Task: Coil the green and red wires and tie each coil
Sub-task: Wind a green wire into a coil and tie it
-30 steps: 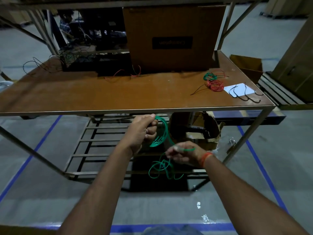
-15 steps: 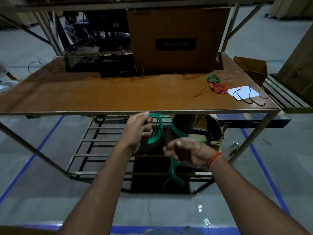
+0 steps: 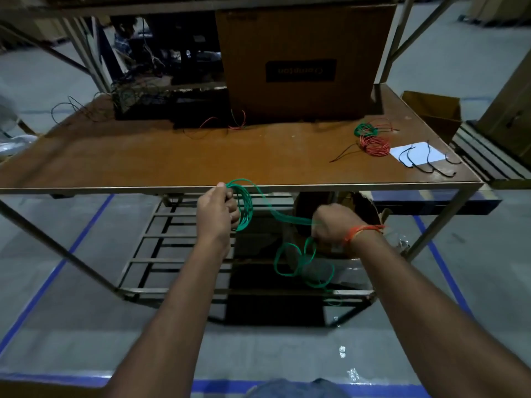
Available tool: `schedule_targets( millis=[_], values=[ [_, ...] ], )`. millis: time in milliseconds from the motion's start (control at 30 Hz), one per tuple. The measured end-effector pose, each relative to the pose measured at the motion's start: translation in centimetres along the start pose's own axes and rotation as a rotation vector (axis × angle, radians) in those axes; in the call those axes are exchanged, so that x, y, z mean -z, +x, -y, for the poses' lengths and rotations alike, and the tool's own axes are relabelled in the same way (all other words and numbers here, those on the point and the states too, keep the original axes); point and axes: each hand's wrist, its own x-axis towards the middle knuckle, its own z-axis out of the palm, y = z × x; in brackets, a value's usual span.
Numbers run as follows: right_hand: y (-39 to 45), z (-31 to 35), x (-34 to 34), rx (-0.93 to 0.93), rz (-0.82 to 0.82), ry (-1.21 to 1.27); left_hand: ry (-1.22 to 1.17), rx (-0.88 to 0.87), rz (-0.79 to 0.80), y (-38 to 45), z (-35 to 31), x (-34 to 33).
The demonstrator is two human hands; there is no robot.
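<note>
The left hand grasps a coil of thin green plastic-coated wire, its fingers curled round the bunched loops just below the front metal edge of the brown wooden-topped table. From the top of that grip one strand of the same green wire runs down and to the right into the right hand, which is clenched round it; an orange thread band sits on that wrist. Below the right hand's grip the uncoiled rest of the wire hangs in a few loose loops over the slatted metal lower shelf. Well beyond both grips, on the far right of the tabletop, lie a small green wire coil and a red wire coil just beside each other, with a white sheet of paper carrying short black wire pieces to their right. A large brown cardboard box stands at the back of the table.
</note>
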Motion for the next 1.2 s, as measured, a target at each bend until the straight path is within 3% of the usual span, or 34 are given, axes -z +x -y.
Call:
schedule_targets(
  millis=[67, 200, 300, 367, 533, 633, 733, 867, 967, 1033, 1200],
  values=[
    [-0.1, 0.0, -0.2, 0.052, 0.118, -0.008, 0.012, -0.017, 0.007, 0.2, -0.2, -0.2],
    [0.4, 0.7, 0.4, 0.13, -0.005, 0.092, 0.033, -0.021, 0.008, 0.3, 0.1, -0.8],
    [-0.2, 0.7, 1.2, 0.156, 0.082, 0.141, 0.054, -0.018, -0.025, 0.5, 0.6, -0.9],
    [-0.7, -0.1, 1.6, 0.146, 0.045, 0.141, -0.009, -0.013, -0.075, 0.9, 0.7, -0.9],
    [0.7, -4.3, 1.5, -0.022, -0.175, -0.428, -0.393, 0.002, -0.364, 2.7, -0.4, 0.8],
    [1.2, -5.4, 0.0, -0.024, -0.196, -0.413, -0.35, 0.003, -0.405, 3.3, -0.8, 0.8],
    [1.0, -4.3, -1.1, 0.057, -0.194, -0.296, -0.09, 0.027, -0.355, 3.1, 0.0, -0.1],
    [1.1, -1.2, -0.8, 0.155, -0.179, 0.272, 0.361, -0.073, -0.182, 3.0, 2.9, 0.5],
    [1.1, 2.3, 0.5, 0.253, -0.278, 0.505, 0.575, -0.172, -0.031, 2.3, 4.5, 0.6],
    [0.8, 4.7, 1.5, 0.266, -0.301, 0.518, 0.627, -0.166, 0.037, 2.2, 4.9, 0.3],
    [0.6, 9.0, 1.6, 0.265, -0.325, 0.642, 0.48, -0.015, 0.367, 1.6, 4.0, -0.8]
  ],
)
